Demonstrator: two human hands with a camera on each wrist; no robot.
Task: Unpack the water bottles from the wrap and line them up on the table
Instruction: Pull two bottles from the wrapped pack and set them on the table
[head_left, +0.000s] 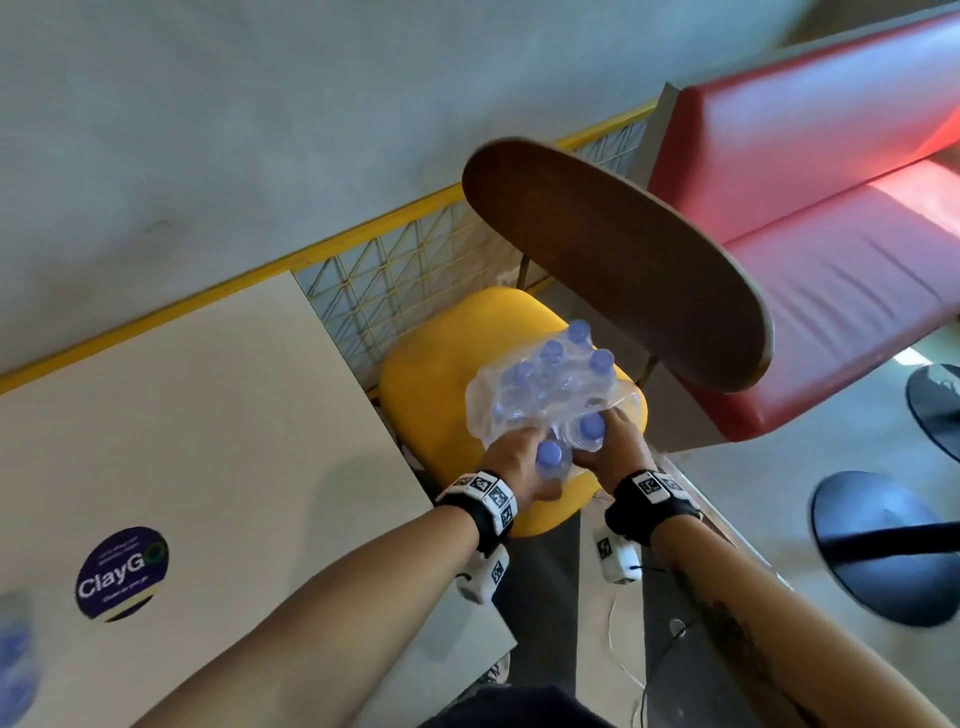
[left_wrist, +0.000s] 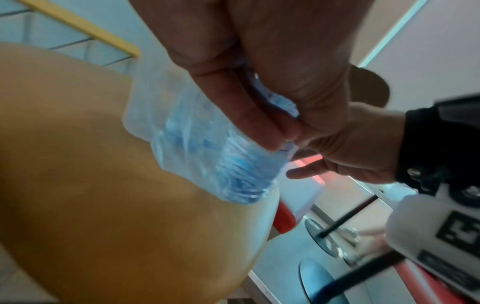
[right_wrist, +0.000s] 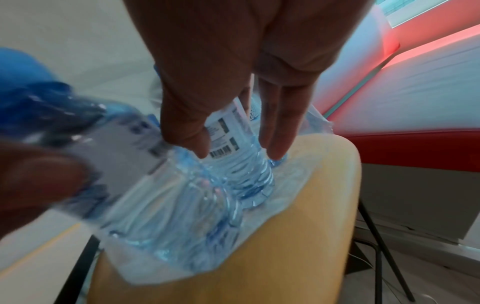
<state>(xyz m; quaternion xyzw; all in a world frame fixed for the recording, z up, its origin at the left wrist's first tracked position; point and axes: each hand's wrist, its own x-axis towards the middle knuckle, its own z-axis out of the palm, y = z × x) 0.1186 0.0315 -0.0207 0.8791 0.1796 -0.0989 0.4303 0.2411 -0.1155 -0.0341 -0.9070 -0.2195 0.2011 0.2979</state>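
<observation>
One bottle (head_left: 549, 457) is gripped by the left hand (head_left: 511, 460) at the near edge of the torn wrap (head_left: 488, 410); a neighbouring bottle (head_left: 589, 428) is clasped by the right hand (head_left: 618, 441). Under them a yellow chair seat (head_left: 421, 384) bears the pack, crowded beyond by a wooden backrest (head_left: 618, 260). The table (head_left: 182, 415) lies leftward.

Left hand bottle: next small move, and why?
Probably lift the bottle clear of the wrap and carry it left to the table. The left hand already grips it at the pack's open near end on the yellow chair; the right hand grips a neighbouring bottle.
</observation>
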